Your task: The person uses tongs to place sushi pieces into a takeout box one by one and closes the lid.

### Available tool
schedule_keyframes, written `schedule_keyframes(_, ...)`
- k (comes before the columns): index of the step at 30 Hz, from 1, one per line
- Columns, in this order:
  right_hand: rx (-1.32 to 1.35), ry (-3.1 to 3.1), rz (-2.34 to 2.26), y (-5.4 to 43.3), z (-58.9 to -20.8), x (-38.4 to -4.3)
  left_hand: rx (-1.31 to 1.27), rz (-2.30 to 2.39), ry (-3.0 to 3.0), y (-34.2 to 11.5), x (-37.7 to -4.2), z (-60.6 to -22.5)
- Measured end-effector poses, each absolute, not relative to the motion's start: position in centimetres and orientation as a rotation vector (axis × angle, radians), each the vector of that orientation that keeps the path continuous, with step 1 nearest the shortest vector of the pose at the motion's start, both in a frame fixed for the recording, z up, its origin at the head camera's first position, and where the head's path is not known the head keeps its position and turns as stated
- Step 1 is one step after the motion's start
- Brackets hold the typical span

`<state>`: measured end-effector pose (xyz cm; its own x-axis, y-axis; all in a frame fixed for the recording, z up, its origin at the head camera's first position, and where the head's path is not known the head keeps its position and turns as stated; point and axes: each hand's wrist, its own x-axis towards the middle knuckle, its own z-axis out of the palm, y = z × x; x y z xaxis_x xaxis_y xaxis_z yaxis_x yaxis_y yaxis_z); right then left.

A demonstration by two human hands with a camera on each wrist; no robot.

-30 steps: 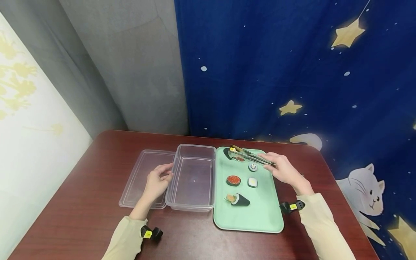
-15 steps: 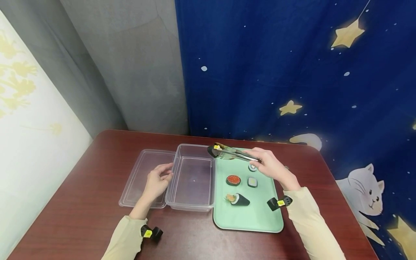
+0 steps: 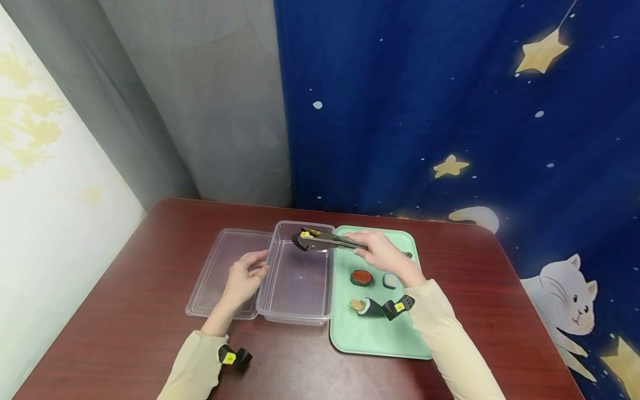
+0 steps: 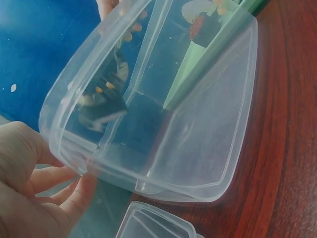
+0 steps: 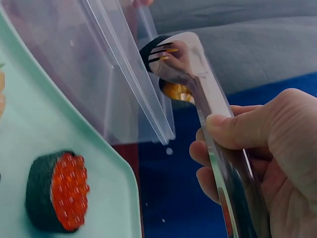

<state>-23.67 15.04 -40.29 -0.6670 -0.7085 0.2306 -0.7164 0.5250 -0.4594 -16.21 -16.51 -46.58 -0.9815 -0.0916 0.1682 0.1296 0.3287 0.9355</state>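
Observation:
My right hand (image 3: 382,255) grips metal tongs (image 5: 218,114), thumb on one arm and fingers on the other. Between the tong ends is a dark seaweed-wrapped sushi piece (image 3: 299,241) with a yellow filling, over the far part of a clear plastic container (image 3: 295,318). Fingertips of my left hand (image 3: 245,280) touch the container's left rim, loosely bent. Beside it, the pale green tray (image 3: 380,339) holds a red roe sushi (image 3: 361,278), a small white-topped roll (image 3: 390,280) and a cone-shaped hand roll (image 3: 367,307); my right forearm and wrist camera overlap part of the tray.
A clear lid (image 3: 205,294) lies left of the container, partly behind my left hand. The dark red wooden table (image 3: 125,311) runs back to a grey and blue curtain (image 3: 350,139) with stars.
My right hand has carried the tongs and the seaweed-wrapped piece leftward, from the tray's far left corner to above the container. My left hand stays at the rim.

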Motion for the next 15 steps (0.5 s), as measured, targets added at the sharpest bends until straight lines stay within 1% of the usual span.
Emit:
schedule_keyframes(9,1.316,-2.822,0.623,12.6,-40.5,-24.2,-0.065,-1.726,-2.372,-16.4,-16.3,-46.6)
schedule_keyframes(12,1.322,-2.828,0.540,11.8,-40.5,-24.5,-0.060,-1.744,-2.376,-16.0,-15.7,-45.2)
schedule_keyframes(15,1.333,-2.825,0.468,11.1,-40.3,-24.7,-0.060,-1.750,-2.380,-16.0,-15.6,-45.1)
